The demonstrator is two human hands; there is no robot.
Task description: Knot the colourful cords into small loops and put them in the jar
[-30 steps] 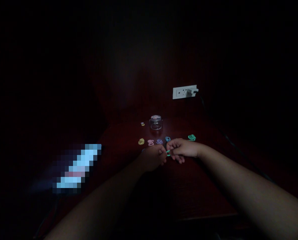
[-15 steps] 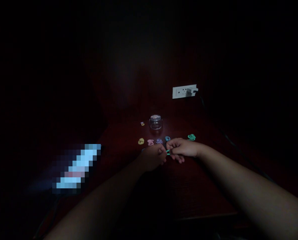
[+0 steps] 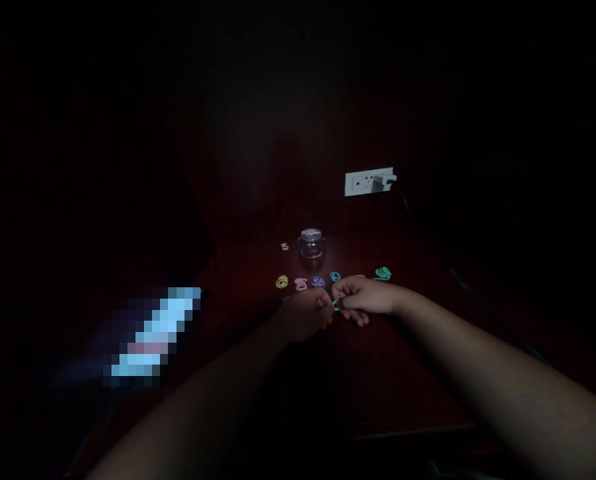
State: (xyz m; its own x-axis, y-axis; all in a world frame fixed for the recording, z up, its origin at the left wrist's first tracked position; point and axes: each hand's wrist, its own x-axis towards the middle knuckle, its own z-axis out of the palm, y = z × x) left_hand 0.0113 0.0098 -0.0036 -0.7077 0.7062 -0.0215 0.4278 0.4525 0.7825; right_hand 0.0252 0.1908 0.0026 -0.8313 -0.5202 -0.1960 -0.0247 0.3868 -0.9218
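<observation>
Between my two hands a small green hair tie [image 3: 336,305] is pinched from both sides. My left hand [image 3: 308,313] grips its left side, and my right hand [image 3: 361,297] grips the other, the lower fingers hanging loosely. Just beyond my hands lie small piles of bands sorted by colour: yellow [image 3: 282,282], pink [image 3: 301,285], purple [image 3: 319,283], blue [image 3: 335,276] and green [image 3: 383,273]. An orange band [image 3: 360,276] shows only partly behind my right hand. Something bluish peeks out behind my left hand.
A clear lidded jar [image 3: 311,245] stands behind the piles, with a few loose bands [image 3: 285,247] to its left. At left glows a blurred-out screen [image 3: 153,337]. A wall socket [image 3: 369,181] holds a plug, whose cable runs down on the right. The dark red table [image 3: 408,373] is dimly lit.
My hands stay in nearly the same place. The green hair tie between them looks slightly different in shape, its strands less parallel than before.
</observation>
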